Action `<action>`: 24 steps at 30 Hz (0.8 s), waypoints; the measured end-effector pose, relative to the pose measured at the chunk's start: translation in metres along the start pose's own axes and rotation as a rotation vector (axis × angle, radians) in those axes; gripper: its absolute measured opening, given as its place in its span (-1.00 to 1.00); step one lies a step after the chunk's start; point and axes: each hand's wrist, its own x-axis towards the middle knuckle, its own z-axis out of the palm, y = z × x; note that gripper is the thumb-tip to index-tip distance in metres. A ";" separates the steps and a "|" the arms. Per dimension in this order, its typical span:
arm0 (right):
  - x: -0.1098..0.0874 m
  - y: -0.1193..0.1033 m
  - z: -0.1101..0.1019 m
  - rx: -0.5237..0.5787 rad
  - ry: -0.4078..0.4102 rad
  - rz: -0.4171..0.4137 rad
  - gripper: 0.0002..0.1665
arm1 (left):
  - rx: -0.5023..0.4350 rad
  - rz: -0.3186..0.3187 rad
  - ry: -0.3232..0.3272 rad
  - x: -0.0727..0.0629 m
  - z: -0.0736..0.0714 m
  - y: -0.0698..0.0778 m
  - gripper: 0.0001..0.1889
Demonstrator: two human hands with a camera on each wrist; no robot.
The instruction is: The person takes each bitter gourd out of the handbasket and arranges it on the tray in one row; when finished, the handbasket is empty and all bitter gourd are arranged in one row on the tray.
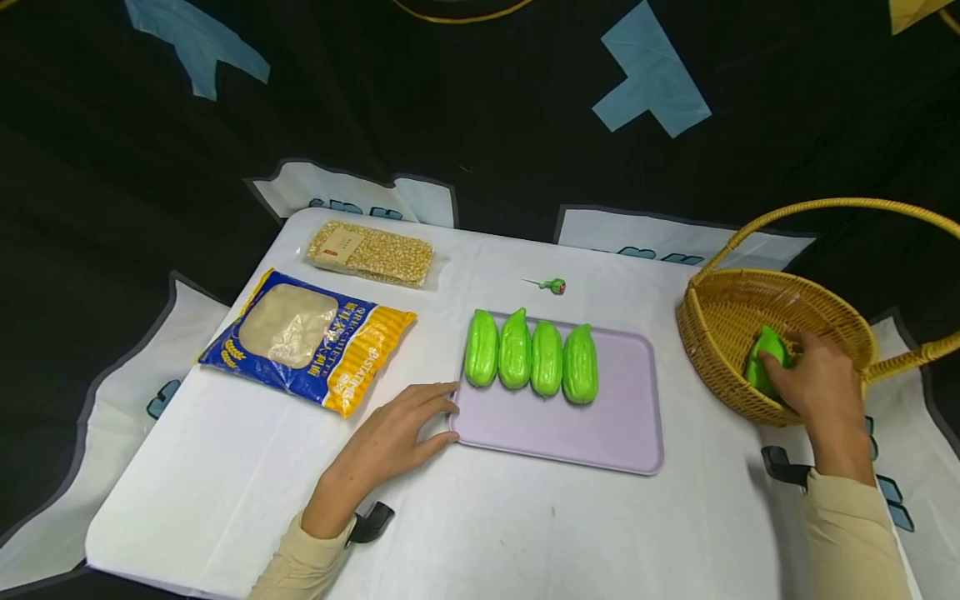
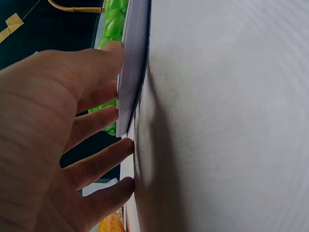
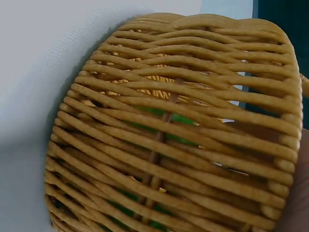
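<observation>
From the head view, we look forward and down from above the left hand [image 1: 386,433] and right hand [image 1: 821,383]. In the left wrist view, we look closely along that palm toward the tray [image 1: 626,400] — shared with the head view. Beside the right hand, the right wrist view closely faces the basket [image 1: 697,358] — likewise shared.

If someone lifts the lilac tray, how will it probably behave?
The tray is probably stiff: its edges look straight. It may tip toward the left hand, since the four green vegetables crowd that side. They might roll, being rounded.
</observation>
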 end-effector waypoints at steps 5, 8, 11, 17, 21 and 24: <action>0.002 -0.003 0.000 -0.012 -0.064 0.019 -0.06 | 0.006 0.021 0.024 0.000 0.000 0.000 -0.63; 0.002 -0.005 0.001 -0.041 -0.084 0.004 0.01 | 0.008 0.027 0.030 0.000 0.001 -0.001 -0.63; 0.001 -0.007 0.002 -0.072 -0.074 -0.029 0.02 | 0.005 0.023 0.024 0.000 0.001 -0.001 -0.64; 0.003 -0.010 0.004 -0.089 -0.045 -0.040 -0.06 | -0.001 0.021 0.017 0.000 0.001 0.000 -0.64; 0.003 -0.010 0.005 -0.075 -0.038 -0.046 -0.10 | 0.000 0.019 0.017 0.000 0.001 -0.001 -0.63; 0.003 -0.010 0.006 -0.061 -0.031 -0.056 -0.12 | -0.005 0.014 0.014 -0.001 0.001 0.000 -0.62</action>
